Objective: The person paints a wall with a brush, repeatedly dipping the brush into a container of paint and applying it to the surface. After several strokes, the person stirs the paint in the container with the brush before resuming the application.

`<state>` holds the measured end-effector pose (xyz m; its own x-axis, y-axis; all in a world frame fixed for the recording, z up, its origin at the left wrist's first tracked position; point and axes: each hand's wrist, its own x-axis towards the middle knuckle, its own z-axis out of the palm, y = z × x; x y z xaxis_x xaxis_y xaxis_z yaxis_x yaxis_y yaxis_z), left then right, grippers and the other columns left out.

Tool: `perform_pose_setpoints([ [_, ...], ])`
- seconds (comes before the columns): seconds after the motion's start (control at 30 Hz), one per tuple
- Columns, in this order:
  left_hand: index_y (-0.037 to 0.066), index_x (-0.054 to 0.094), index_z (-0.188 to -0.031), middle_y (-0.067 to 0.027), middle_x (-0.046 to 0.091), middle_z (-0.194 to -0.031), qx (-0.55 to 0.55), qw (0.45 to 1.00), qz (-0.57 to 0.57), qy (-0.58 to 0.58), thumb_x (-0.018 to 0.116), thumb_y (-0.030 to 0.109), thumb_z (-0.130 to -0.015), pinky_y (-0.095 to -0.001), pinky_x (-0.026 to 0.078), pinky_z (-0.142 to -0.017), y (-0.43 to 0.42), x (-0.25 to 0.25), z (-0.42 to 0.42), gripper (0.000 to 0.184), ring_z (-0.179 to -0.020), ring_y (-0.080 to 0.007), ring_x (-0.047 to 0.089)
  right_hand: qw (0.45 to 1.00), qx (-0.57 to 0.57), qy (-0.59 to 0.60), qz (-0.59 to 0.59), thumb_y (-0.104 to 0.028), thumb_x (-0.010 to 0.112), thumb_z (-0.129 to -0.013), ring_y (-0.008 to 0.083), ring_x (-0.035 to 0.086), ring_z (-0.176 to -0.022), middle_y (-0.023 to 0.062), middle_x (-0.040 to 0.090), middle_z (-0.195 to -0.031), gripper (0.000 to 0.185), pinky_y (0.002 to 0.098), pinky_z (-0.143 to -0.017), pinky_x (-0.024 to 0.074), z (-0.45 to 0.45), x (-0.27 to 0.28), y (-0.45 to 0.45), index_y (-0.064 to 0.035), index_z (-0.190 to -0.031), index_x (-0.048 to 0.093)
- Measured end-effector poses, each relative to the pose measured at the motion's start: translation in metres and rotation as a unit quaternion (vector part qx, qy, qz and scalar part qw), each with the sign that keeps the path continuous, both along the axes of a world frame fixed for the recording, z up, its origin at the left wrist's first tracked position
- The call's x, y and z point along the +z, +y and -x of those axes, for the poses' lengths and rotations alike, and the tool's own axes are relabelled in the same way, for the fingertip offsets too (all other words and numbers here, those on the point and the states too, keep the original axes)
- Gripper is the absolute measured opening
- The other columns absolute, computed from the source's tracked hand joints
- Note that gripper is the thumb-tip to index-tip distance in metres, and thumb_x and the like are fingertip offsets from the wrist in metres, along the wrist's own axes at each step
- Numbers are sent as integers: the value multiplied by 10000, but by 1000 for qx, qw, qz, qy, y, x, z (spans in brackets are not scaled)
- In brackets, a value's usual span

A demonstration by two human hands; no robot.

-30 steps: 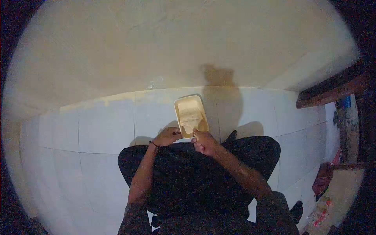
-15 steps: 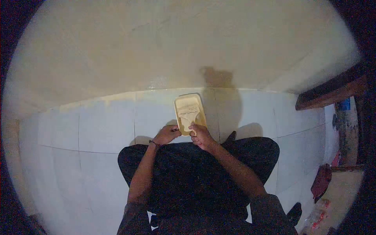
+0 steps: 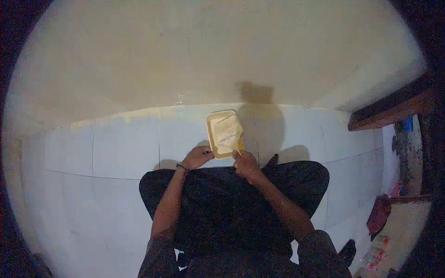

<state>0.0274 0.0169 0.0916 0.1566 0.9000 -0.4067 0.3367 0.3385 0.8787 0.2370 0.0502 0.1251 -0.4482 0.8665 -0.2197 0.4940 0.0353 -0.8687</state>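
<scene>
A wide, flat paintbrush [image 3: 229, 127] lies slanted over a shallow yellow tray [image 3: 210, 131] on the floor in front of my crossed legs. My right hand [image 3: 248, 167] is closed around the brush handle at the tray's near right corner. Bristles point away from me and cover much of the tray's inside. At the near left corner, my left hand [image 3: 198, 158] pinches the tray's edge, its fingertips partly hidden. A dark band circles the left wrist.
A cream wall [image 3: 139, 60] rises beyond the white tiled floor [image 3: 125, 155], with yellowish paint along their joint. To the right are a dark wooden beam [image 3: 387, 111], a dark red cloth [image 3: 380, 215] and a clear plastic wrapper with red marks [image 3: 374, 259].
The brush has turned and its broad end now leans towards the tray's far right side. My right hand has shifted slightly right and towards me. The left hand stays at the tray's corner.
</scene>
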Motion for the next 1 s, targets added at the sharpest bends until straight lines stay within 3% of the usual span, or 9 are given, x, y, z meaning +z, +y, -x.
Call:
perform_pose_setpoints([
  [0.03, 9, 568, -812, -68, 543, -633, 0, 1000, -2, 1, 524, 301, -737, -281, 419, -589, -2, 1, -1, 305, -586, -133, 493, 906, 121, -152, -376, -286, 446, -818, 233, 476, -430, 95, 451, -523, 280, 356, -460, 409, -4, -5, -1, -19, -901, 460],
  [0.07, 6, 566, -809, -69, 542, -633, 4, 1000, -8, -1, 523, 295, -741, -283, 420, -589, -3, 2, -1, 300, -587, -135, 495, 906, 120, -151, -377, -286, 446, -818, 233, 476, -430, 95, 451, -523, 280, 356, -460, 409, -9, -10, -2, -19, -901, 460],
  [0.13, 3, 564, -805, -70, 541, -633, 8, 1000, -13, -2, 522, 289, -744, -284, 421, -588, -4, 3, -2, 295, -587, -136, 497, 993, 3, -115, -13, -266, 429, -819, 350, 529, -546, 188, 511, -598, 315, 432, -585, 413, -7, 33, -7, 13, -964, 436],
  [0.27, -1, 563, -807, -73, 546, -644, 0, 1000, -21, -9, 527, 282, -744, -283, 422, -593, -3, 10, -1, 293, -594, -140, 503, 970, -19, -217, -106, -266, 423, -819, 375, 541, -608, 224, 541, -674, 303, 441, -583, 418, -9, 68, -15, 10, -942, 439],
  [0.33, -2, 563, -806, -73, 548, -647, -1, 1000, -2, -9, 527, 283, -742, -283, 422, -593, -3, 7, -1, 294, -596, -141, 505, 952, 41, -261, -157, -257, 423, -818, 388, 539, -652, 232, 542, -685, 284, 457, -587, 415, -16, 69, -15, 10, -918, 435],
  [0.47, 3, 567, -807, -72, 550, -647, 2, 1000, -2, 21, 522, 274, -737, -282, 423, -591, -4, 4, -2, 284, -594, -144, 513, 961, -28, -255, -104, -260, 419, -821, 396, 533, -667, 231, 540, -683, 274, 460, -583, 418, -14, 72, -14, 5, -892, 435],
  [0.73, 11, 574, -809, -70, 551, -645, -6, 1000, -7, 14, 528, 272, -735, -270, 424, -592, -3, 2, -2, 275, -591, -136, 510, 956, 4, -273, -106, -264, 415, -822, 405, 527, -674, 237, 538, -678, 281, 471, -590, 416, -9, 56, -11, 1, -912, 433],
  [0.8, 12, 574, -818, -68, 552, -645, 44, 997, -18, -67, 530, 272, -735, -265, 423, -588, -5, -6, -3, 277, -591, -132, 506, 962, -1, -250, -111, -267, 412, -822, 405, 528, -669, 234, 538, -677, 286, 472, -591, 416, -9, 56, -13, 2, -919, 433],
  [1.0, 2, 573, -821, -60, 547, -636, 12, 1000, -20, -11, 539, 262, -738, -255, 417, -578, -4, 3, -2, 275, -593, -116, 495, 960, 3, -244, -133, -263, 402, -823, 406, 529, -659, 232, 540, -681, 299, 472, -588, 421, -2, 53, -12, 7, -945, 445],
])
